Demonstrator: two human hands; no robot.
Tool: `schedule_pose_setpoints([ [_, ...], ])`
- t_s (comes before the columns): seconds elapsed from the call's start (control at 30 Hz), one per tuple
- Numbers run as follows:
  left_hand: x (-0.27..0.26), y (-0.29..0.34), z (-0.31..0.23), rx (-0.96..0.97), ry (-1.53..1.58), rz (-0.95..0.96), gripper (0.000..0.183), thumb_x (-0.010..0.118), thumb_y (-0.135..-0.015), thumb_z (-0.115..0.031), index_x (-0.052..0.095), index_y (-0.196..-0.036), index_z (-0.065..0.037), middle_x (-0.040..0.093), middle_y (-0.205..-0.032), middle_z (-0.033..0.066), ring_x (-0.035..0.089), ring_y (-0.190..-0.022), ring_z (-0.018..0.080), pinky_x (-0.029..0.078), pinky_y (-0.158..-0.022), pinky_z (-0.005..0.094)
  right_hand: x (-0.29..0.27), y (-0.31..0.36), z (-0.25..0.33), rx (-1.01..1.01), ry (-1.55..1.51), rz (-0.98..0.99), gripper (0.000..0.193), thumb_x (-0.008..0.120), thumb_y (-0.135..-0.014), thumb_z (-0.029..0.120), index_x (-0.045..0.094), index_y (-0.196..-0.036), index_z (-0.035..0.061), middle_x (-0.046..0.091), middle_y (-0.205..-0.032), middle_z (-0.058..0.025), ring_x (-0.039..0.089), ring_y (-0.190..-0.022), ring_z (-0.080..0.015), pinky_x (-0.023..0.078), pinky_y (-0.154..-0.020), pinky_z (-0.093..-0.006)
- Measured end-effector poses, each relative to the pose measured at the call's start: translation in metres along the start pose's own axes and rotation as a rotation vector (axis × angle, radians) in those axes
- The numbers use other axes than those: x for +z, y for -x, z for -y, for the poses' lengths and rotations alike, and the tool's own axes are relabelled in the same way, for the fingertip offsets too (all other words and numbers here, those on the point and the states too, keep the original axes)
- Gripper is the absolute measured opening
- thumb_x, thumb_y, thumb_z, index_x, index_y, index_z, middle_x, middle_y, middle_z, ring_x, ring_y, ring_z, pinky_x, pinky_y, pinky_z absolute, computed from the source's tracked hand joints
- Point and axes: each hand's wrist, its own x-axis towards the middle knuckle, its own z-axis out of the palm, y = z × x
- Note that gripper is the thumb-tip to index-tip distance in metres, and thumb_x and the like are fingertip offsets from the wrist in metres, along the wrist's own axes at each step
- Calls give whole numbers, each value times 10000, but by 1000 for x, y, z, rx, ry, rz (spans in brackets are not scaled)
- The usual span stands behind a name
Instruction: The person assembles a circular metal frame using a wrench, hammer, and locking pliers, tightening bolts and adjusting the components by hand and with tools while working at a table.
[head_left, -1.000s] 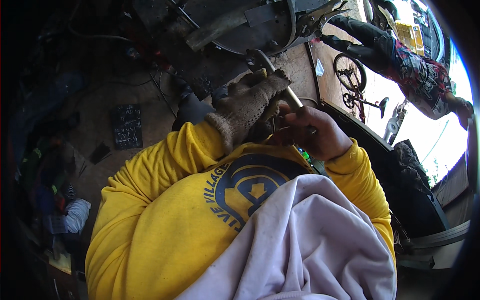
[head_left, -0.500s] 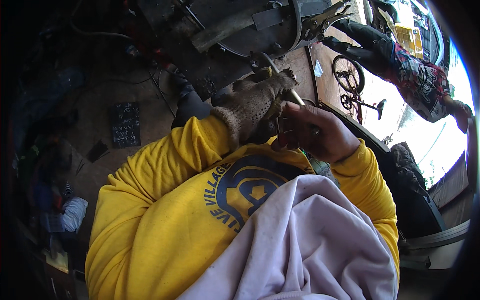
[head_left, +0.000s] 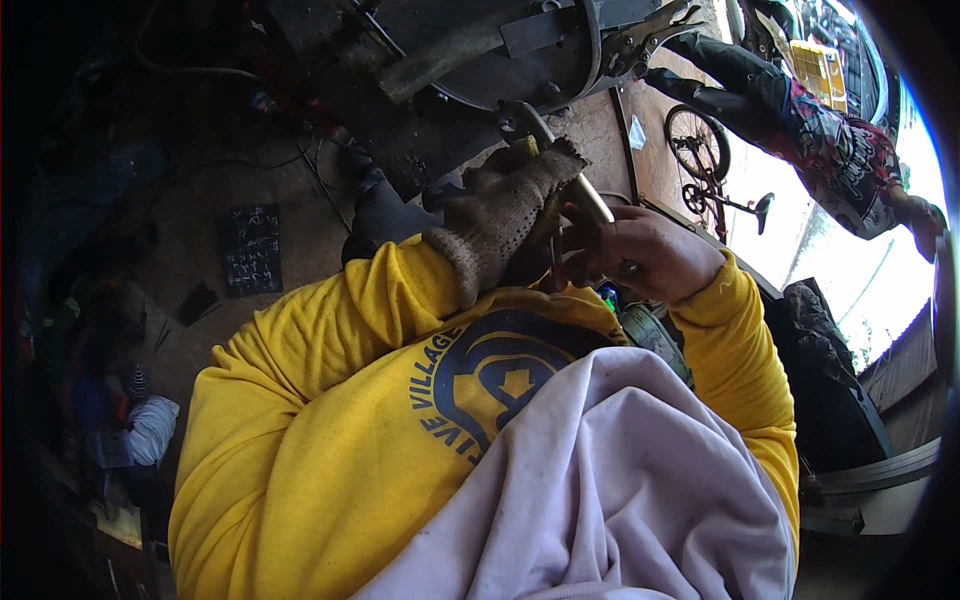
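Observation:
My left hand (head_left: 495,215), in a worn brown knit glove, is closed around a steel hand tool. It looks like locking pliers (head_left: 594,198), with a hooked end (head_left: 517,112) beyond the glove and a pale round shaft slanting down to the right. Bare and wearing a ring, my right hand (head_left: 645,252) has its fingers curled at the tool's lower part, near a thin metal piece (head_left: 557,258). The glove and fingers hide much of the tool. Ahead of my hands is a dark metal workpiece with a curved rim (head_left: 592,60).
Another pair of locking pliers (head_left: 635,45) grips the workpiece's right side. A flat metal bar (head_left: 440,72) lies across it. A person (head_left: 830,150) stands at the right, near a bicycle (head_left: 700,160) and a yellow crate (head_left: 818,75). Left on the floor is a dark marked board (head_left: 250,250).
My right thumb has come off the shaft's end, and more of the shaft shows. My right hand has shifted slightly down and right. The tool has tilted a little in my left hand.

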Motion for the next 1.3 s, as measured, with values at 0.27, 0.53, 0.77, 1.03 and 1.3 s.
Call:
schedule_pose_setpoints([
  [0.27, -15, -28, 41, 815, -392, 16, 401, 708, -845, -370, 600, -1101, -80, 680, -934, 101, 693, -791, 188, 579, -664, 314, -9, -7, 10, 179, 15, 84, 138, 696, -793, -56, 610, -809, 51, 723, -1036, -92, 618, -1017, -327, 520, -809, -399],
  [0.53, 5, -6, 7, 228, -32, -148, 350, 713, -849, -379, 631, -1019, -84, 682, -853, 64, 672, -689, 149, 567, -602, 285, -13, -10, 0, -48, 51, 174, 296, 609, -819, -89, 645, -1095, 12, 671, -1059, -113, 652, -970, -244, 565, -827, -330],
  [0.77, -4, 4, 0, 183, -288, 12, 378, 655, -900, -167, 569, -1268, -162, 573, -1072, 68, 623, -828, 144, 543, -661, 285, 28, 9, 11, 507, -908, -279, 289, 597, -883, -28, 610, -1169, 8, 650, -1067, -99, 642, -1019, -217, 532, -867, -325],
  [1.03, 7, 9, -17, -62, 66, -46, 312, 693, -888, -359, 611, -1085, -131, 607, -853, 47, 609, -661, 124, 515, -550, 251, 34, -1, 8, 533, -856, -320, 229, 570, -916, -4, 608, -1141, -15, 632, -1030, -111, 659, -942, -205, 544, -862, -319],
  [1.3, 4, -5, -4, -93, 21, -169, 322, 689, -883, -424, 628, -945, -114, 626, -774, 37, 611, -613, 124, 517, -522, 261, 25, -12, 30, 360, -73, -233, 265, 633, -807, -45, 662, -1067, 1, 623, -955, -157, 665, -873, -258, 547, -747, -362],
])
